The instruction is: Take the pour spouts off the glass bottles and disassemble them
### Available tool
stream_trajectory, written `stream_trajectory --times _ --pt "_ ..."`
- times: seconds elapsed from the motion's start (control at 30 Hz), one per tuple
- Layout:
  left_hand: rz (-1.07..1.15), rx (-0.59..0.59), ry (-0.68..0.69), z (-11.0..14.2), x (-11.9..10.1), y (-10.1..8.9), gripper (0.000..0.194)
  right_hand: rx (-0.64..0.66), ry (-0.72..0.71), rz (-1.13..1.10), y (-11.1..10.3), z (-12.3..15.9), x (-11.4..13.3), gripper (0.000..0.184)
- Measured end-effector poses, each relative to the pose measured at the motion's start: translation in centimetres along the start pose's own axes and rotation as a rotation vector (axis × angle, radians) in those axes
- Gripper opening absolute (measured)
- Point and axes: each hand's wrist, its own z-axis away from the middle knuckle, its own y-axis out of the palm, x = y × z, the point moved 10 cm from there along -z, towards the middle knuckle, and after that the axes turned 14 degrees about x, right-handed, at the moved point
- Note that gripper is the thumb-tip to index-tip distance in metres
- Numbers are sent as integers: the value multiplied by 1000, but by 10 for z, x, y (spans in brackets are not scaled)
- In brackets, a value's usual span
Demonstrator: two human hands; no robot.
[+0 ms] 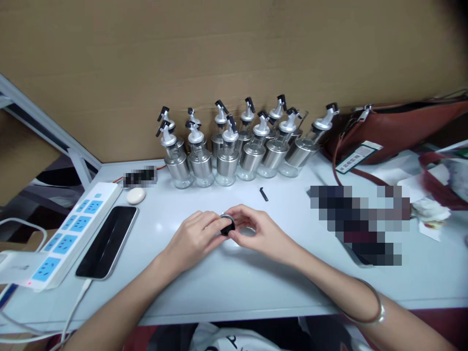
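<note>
Bangled forearm nearest, your left hand and right hand both pinch a small dark part over the table, short of the bottles; looks like two-handed fingertip work, so next move calls for steady, light pressure.

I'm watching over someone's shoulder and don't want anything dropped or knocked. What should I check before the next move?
1. Left hand on the small black-and-silver part: ok, its fingers touch it.
2. Right hand supporting the same part: ok, its thumb and fingers meet at it.
3. Part's underside sound: cannot tell, it is hidden.
4. Glass bottles with pour spouts clear of the hands: ok, they stand beyond them.
5. Loose black strip off the table: not ok, it lies there, just beyond the hands.
6. White charging cable clear of the left forearm: cannot tell, they come close near the bottom edge.
</note>
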Motion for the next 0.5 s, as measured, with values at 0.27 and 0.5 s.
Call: stream_trajectory --times 0.27,0.5 --pt "229 -12 -246 5 25 -6 20 -81 -1 -93 -8 2 -4 25" --pt "537 311 -412 6 38 36 26 -13 -36 -65 -1 2 2 27"
